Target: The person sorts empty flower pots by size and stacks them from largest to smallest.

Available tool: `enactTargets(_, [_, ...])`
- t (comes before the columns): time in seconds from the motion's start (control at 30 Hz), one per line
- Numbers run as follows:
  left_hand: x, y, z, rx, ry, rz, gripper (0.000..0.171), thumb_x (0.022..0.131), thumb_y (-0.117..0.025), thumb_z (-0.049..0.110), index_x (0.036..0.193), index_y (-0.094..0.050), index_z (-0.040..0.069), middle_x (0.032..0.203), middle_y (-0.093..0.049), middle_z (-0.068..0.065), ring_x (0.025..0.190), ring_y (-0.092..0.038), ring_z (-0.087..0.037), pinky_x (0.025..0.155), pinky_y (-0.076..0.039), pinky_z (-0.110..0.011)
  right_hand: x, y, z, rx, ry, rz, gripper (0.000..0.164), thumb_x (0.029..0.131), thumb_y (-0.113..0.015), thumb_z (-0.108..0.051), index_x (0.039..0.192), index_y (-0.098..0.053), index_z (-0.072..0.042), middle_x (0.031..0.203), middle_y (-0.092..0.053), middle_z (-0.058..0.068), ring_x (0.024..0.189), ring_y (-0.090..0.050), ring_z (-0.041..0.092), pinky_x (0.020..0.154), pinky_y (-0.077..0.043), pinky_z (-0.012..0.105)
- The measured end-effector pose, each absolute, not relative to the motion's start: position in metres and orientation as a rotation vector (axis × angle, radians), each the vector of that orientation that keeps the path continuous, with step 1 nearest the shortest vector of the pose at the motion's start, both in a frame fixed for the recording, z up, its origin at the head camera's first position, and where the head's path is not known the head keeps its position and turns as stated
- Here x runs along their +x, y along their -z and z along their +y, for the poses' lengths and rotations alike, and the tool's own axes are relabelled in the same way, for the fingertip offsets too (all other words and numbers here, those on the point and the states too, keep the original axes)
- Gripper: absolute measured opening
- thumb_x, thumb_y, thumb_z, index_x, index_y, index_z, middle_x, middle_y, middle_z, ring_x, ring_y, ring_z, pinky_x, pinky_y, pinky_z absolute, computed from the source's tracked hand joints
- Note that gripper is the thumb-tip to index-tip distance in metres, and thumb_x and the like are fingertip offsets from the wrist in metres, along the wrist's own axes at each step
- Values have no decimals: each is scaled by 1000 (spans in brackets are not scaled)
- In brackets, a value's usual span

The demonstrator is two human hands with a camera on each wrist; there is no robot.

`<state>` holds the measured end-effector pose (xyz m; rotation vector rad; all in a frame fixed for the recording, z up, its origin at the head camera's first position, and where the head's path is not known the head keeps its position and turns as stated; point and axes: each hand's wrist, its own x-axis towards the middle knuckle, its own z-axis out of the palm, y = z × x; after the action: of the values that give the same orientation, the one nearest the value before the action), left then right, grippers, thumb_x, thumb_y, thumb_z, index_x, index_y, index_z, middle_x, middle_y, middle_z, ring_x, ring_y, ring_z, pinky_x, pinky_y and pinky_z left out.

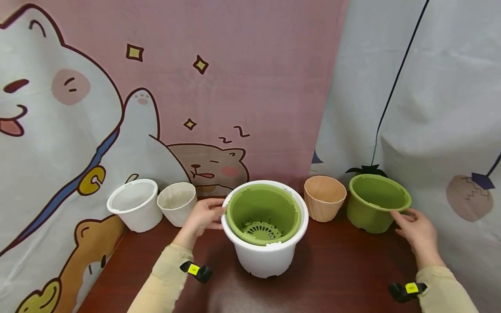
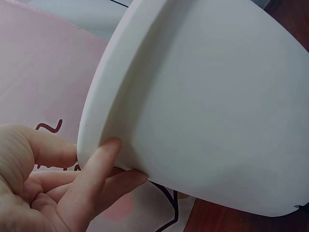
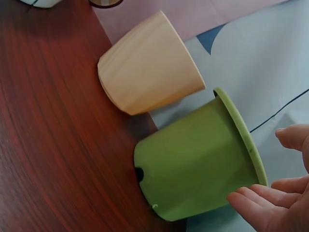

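Observation:
At the middle of the head view is a large white plant pot (image 1: 264, 261), with a green slotted inner pot (image 1: 246, 213) sitting inside it. My left hand (image 1: 204, 216) pinches the white pot's rim at its left side; the left wrist view shows thumb and fingers (image 2: 99, 169) at the rim and outer wall. Whether its base touches the table cannot be told. At the right, a green pot (image 1: 368, 217) stands upright. Beside its rim is my right hand (image 1: 419, 234), fingers (image 3: 256, 200) extended near or against the edge, thumb held apart from it.
A white pot (image 1: 137, 215) and a smaller cream faceted pot (image 1: 180, 213) stand at the back left. Between the central pot and the right green pot is a peach pot (image 1: 322, 206). Behind the dark red-brown table (image 1: 336, 278) hangs a cartoon-printed cloth (image 1: 254, 87).

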<state>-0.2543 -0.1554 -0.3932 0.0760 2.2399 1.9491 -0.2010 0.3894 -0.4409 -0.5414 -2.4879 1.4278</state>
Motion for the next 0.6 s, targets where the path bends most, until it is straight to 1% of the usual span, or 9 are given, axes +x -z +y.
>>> enactTargets(0.17, [-254,393,-155,63,-1950,2239,35,95,-59,-1,130,-58,-9,107,-68,-24,78,-71,-24,62,-62,-39,-202,436,399,-543,-1252,-2600,86,99,-51,-46,147,-21,18,134,-40,44,59,-58,-3,53,-50,15])
enactTargets(0.23, [-253,392,-155,61,-1950,2235,35,96,-59,-1,130,-59,-8,108,-68,-24,78,-71,-24,62,-62,-39,-202,435,403,-529,-1159,-2641,85,99,-50,-46,145,-23,19,133,-42,44,60,-59,-1,55,-48,16])
enactTargets(0.27, [-253,392,-155,61,-1951,2234,35,96,-59,-1,130,-59,-8,108,-68,-24,78,-71,-24,62,-62,-39,-202,434,405,-526,-1109,-2658,84,99,-50,-47,144,-24,20,133,-43,43,62,-62,5,57,-48,19])
enactTargets(0.33, [-253,392,-155,61,-1954,2231,35,96,-59,-1,130,-59,-8,109,-68,-24,79,-71,-24,63,-62,-40,-203,434,407,-516,-1033,-2673,83,100,-49,-46,143,-26,21,132,-44,43,76,-68,24,68,-53,31])
enactTargets(0.37, [-253,392,-154,63,-1954,2231,35,96,-59,-1,130,-59,-8,109,-68,-24,79,-71,-24,63,-62,-40,-203,434,408,-511,-1012,-2675,82,100,-48,-45,142,-26,21,132,-44,43,86,-67,35,74,-53,39])
enactTargets(0.43, [-253,392,-155,63,-1954,2232,35,96,-59,-1,130,-59,-8,110,-68,-24,79,-71,-24,63,-62,-40,-203,434,409,-487,-969,-2663,79,100,-49,-43,141,-29,22,131,-44,44,106,-56,51,85,-48,55])
enactTargets(0.47, [-253,392,-155,63,-1954,2233,36,96,-59,-1,130,-59,-8,110,-68,-25,79,-71,-24,63,-62,-40,-203,434,410,-473,-950,-2659,78,100,-49,-42,140,-30,22,131,-44,44,111,-50,56,89,-45,60])
enactTargets(0.5, [-253,392,-155,63,-1953,2234,36,96,-59,-1,130,-59,-8,110,-68,-25,79,-71,-24,63,-62,-40,-203,433,410,-455,-935,-2653,76,100,-50,-41,140,-31,22,130,-43,44,113,-47,57,92,-42,63])
enactTargets(0.6, [-253,392,-155,66,-1951,2236,35,96,-59,-1,130,-59,-8,110,-68,-24,79,-71,-24,62,-62,-40,-203,432,410,-398,-885,-2644,74,100,-52,-39,139,-33,20,128,-44,44,112,-46,57,92,-41,65])
